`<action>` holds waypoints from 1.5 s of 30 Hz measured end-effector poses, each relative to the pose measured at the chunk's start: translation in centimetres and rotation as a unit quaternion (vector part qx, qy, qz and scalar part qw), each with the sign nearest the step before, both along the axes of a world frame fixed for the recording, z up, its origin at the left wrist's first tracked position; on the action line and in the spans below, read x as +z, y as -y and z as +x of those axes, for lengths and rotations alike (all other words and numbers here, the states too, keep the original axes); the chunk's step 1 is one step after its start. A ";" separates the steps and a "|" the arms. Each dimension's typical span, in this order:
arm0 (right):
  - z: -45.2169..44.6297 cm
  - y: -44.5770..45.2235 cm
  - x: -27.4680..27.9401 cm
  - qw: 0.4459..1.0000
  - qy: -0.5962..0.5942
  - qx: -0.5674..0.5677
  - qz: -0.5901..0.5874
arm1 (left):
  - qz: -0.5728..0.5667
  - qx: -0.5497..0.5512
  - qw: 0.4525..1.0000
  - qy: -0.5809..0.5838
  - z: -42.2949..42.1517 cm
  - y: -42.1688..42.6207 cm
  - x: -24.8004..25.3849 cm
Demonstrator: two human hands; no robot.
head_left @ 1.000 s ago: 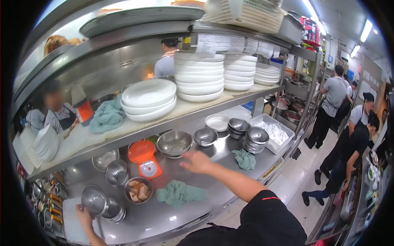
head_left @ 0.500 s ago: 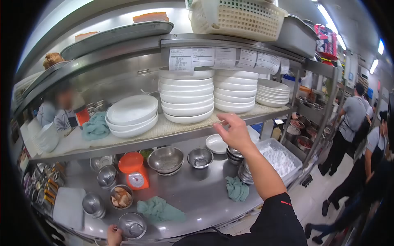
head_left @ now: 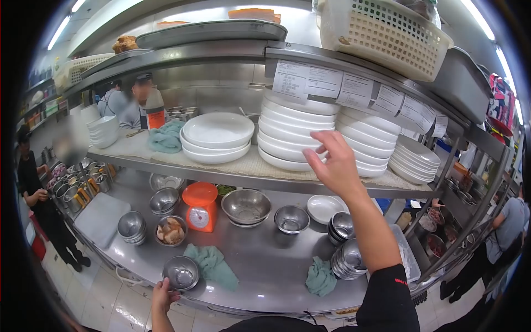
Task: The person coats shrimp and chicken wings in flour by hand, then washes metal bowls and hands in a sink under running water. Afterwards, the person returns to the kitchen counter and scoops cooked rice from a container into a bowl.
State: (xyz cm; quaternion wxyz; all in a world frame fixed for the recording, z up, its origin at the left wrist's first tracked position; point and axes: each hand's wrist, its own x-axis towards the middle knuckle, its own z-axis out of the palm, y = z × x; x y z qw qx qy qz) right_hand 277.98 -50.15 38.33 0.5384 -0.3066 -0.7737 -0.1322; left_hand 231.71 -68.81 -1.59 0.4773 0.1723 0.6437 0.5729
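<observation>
My left hand (head_left: 164, 297) is at the table's front edge, its thumb and fingers closed on the near rim of a small steel bowl (head_left: 181, 272). That bowl looks empty. Raised before the shelf, my right hand (head_left: 338, 163) holds nothing, with its fingers curved and apart. Behind it stand tall stacks of white plates (head_left: 298, 133), partly hidden by the hand. Another bowl (head_left: 171, 231), holding pale brown food pieces, sits behind the left hand's bowl. Beside these lie a green cloth (head_left: 213, 266) and an orange scale (head_left: 200, 207).
Overhead, a shelf rail carries paper tickets (head_left: 355, 90) and a cream basket (head_left: 387, 39). More steel bowls (head_left: 246, 207), a second green cloth (head_left: 321, 276) and a white board (head_left: 103, 219) are on the steel table. A person in dark clothes (head_left: 44, 193) stands at the left; others work beyond the shelf and at right.
My view has swung left, bringing a person at the left into sight. My right hand stays raised and open before the plates; my left hand remains at the small bowl's rim.
</observation>
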 end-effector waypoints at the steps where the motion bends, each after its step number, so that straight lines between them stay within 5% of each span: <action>1: -0.6 -0.3 0.4 1.000 0.003 -0.005 0.007 | 0.000 -0.002 1.000 0.000 0.1 0.0 -0.2; 7: -2.9 -2.5 2.1 0.982 0.043 -0.080 0.165 | -0.003 -0.002 1.000 -0.003 0.4 -0.2 -1.3; 15: -0.7 -3.3 2.5 0.975 0.042 -0.089 0.202 | -0.007 -0.027 1.000 -0.013 -0.6 -0.4 -3.6; 17: 1.2 -2.6 2.8 0.973 0.045 -0.090 0.209 | -0.051 -0.027 0.998 0.005 1.0 0.3 0.3; 21: 7.6 -1.9 3.2 0.957 0.037 -0.121 0.260 | -0.047 -0.060 0.997 0.004 0.4 0.3 -0.3; 25: 16.3 -0.9 4.1 0.906 0.021 -0.286 0.312 | -0.047 -0.081 0.996 0.008 -0.1 0.2 -0.2; 32: 33.1 -1.8 5.9 0.803 -0.260 -0.530 0.085 | -0.055 -0.058 0.997 -0.003 -0.7 0.1 -1.0; 45: 34.3 -3.3 7.5 0.875 -0.083 -0.473 0.067 | -0.048 -0.066 0.996 -0.041 -1.2 -0.6 -2.2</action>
